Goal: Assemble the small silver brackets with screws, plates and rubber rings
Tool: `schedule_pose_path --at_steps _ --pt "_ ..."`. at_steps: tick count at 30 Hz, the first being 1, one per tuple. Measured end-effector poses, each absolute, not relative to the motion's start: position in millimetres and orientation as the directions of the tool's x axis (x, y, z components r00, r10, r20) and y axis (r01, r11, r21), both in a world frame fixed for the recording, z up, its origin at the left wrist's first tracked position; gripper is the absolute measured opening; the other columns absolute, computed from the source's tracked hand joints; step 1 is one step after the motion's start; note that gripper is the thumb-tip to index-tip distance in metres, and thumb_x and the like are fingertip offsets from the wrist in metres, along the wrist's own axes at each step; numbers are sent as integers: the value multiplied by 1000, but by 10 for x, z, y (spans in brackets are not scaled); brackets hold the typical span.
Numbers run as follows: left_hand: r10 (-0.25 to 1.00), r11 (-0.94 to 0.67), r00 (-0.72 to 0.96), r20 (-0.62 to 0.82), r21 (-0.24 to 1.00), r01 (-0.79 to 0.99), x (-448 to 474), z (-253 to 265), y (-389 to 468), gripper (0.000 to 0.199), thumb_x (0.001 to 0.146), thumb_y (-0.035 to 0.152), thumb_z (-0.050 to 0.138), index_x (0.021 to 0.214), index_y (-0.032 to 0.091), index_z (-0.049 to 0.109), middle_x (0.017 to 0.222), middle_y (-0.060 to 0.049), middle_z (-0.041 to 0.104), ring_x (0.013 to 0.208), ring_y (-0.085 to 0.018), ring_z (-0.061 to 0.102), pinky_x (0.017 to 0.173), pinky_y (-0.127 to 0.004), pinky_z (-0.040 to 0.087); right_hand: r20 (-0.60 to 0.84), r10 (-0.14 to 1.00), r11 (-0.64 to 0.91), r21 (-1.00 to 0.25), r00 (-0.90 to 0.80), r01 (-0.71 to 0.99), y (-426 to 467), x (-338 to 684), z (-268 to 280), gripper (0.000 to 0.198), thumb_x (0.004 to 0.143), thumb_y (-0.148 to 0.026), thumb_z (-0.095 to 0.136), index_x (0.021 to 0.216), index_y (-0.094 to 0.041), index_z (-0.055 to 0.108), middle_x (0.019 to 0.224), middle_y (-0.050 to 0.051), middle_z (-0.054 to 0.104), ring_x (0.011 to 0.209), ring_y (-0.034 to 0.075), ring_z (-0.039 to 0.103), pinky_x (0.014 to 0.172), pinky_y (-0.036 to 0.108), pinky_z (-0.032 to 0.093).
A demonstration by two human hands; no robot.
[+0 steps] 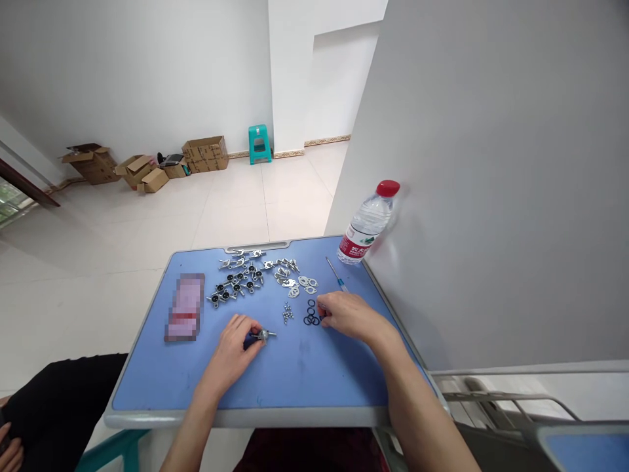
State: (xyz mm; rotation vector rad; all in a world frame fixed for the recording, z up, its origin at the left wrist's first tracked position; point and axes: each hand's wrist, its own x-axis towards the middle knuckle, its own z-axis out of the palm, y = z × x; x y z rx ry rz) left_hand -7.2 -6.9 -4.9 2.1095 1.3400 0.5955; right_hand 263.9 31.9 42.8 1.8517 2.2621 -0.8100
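Observation:
Near the table's middle, my left hand (pixel 239 342) has its thumb and fingers closed around a small metal fitting (pixel 265 335) with a stem pointing right. My right hand (pixel 346 313) is pinched over the right side of a group of black rubber rings (pixel 311 320); what lies between its fingertips is hidden. Small steel balls (pixel 287 313) lie between the two hands. Farther back are flat metal gaskets (pixel 310 290), small metal levers (pixel 285 272) and several metal fittings with black centres (pixel 237 288). Beyond my right hand lies a thin screwdriver (pixel 337 275).
A water bottle (pixel 366 226) with a red cap stands at the blue table's (pixel 162 377) back right, by a grey partition (pixel 491 196). A pixelated purple flat item (pixel 185 305) lies left. Another person's dark-clothed leg (pixel 63 400) is at lower left. Cardboard boxes (pixel 205 154) and a stool (pixel 259 143) stand behind.

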Motion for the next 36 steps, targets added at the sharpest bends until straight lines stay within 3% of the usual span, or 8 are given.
schedule_pose_path --at_steps 5,15,24,30,36 --pt "911 -352 405 77 658 666 -75 -65 -56 6 87 18 57 89 23 56 89 -2 61 91 -22 54 78 -34 46 -386 893 106 -321 -232 941 334 2670 405 14 74 -9 60 82 -20 64 80 2 66 72 16 55 54 25 23" --pt "909 -345 412 70 682 645 -66 -26 -79 6 88 16 56 91 22 56 92 -2 61 93 -22 54 80 -35 46 -369 888 140 -351 -274 926 320 2672 436 14 75 -8 59 69 -19 64 72 3 65 66 16 54 54 27 24" --pt "894 -391 436 101 652 650 -71 0 -90 12 88 16 57 97 23 60 93 -2 61 92 -21 53 80 -33 45 -169 897 159 -740 -409 654 189 2333 515 16 81 -16 55 77 -20 69 68 -2 63 62 13 53 59 23 36" --pt "888 -402 447 108 657 638 -66 2 -100 12 88 14 57 95 23 62 95 -2 63 94 -21 54 84 -34 45 -143 838 228 -785 -526 576 33 1985 395 15 80 -12 59 74 -19 70 65 -2 63 61 12 53 60 22 36" --pt "894 -387 436 101 666 638 -59 -2 -96 16 87 13 54 95 23 64 95 -3 63 94 -21 54 83 -35 46 -155 830 275 -722 -536 635 -19 1852 327 16 80 -9 58 70 -19 66 63 -2 62 58 12 52 57 22 34"
